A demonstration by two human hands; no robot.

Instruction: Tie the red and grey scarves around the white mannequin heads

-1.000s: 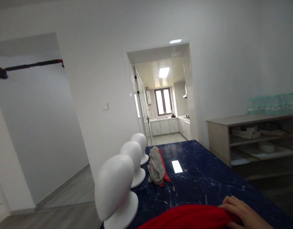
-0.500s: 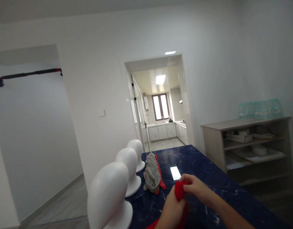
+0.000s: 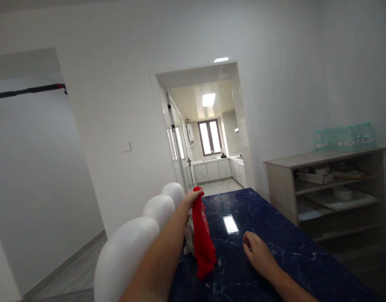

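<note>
My left hand (image 3: 193, 196) is stretched forward and closed on the top of a red cloth (image 3: 202, 235), which hangs down over the dark blue marble table (image 3: 274, 247). The cloth dangles in front of a grey and red bundle (image 3: 189, 237), mostly hidden behind it. My right hand (image 3: 258, 253) rests on the table to the right of the cloth, fingers loosely spread and holding nothing. Three white foam mannequin heads stand in a row along the table's left edge: the near one (image 3: 123, 260), the middle one (image 3: 159, 209) and the far one (image 3: 173, 192), just beside my left hand.
A wooden shelf unit (image 3: 331, 188) with boxes and trays stands at the right wall, with shrink-wrapped water bottles (image 3: 346, 136) on top. A doorway (image 3: 208, 134) straight ahead opens to a kitchen. An open passage lies at the left.
Both hands held the red cloth together near me; now the left hand alone has carried it forward and up towards the far mannequin head, and the right hand has let go and dropped to the table.
</note>
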